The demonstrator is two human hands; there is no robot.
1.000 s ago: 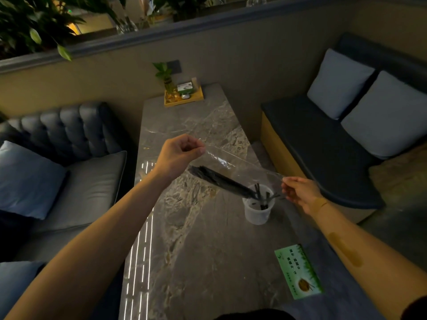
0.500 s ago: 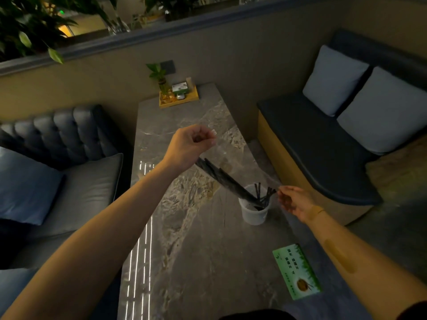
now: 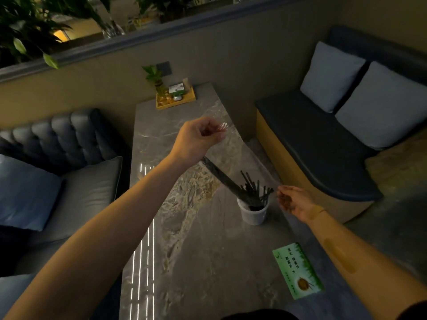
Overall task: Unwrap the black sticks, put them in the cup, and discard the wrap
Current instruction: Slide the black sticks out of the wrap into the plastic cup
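A clear plastic wrap [image 3: 240,155] stretches between my hands, tilted down to the right. My left hand [image 3: 196,140] pinches its upper end; my right hand [image 3: 294,199] pinches its lower open end beside the cup. A bundle of black sticks [image 3: 221,177] slides down inside the wrap, its lower end in the white cup [image 3: 253,212]. Several loose black sticks [image 3: 253,185] stand splayed in the cup. The cup sits on the marble table [image 3: 196,250].
A green card [image 3: 298,270] lies on the table's near right. A yellow tray [image 3: 175,100] with a small plant stands at the far end. A tufted sofa [image 3: 57,139] is left, a dark bench [image 3: 312,144] with grey cushions right.
My left hand has risen, tilting the wrap steeper. The black sticks have slid further down into the cup. My right hand stays at the wrap's lower end.
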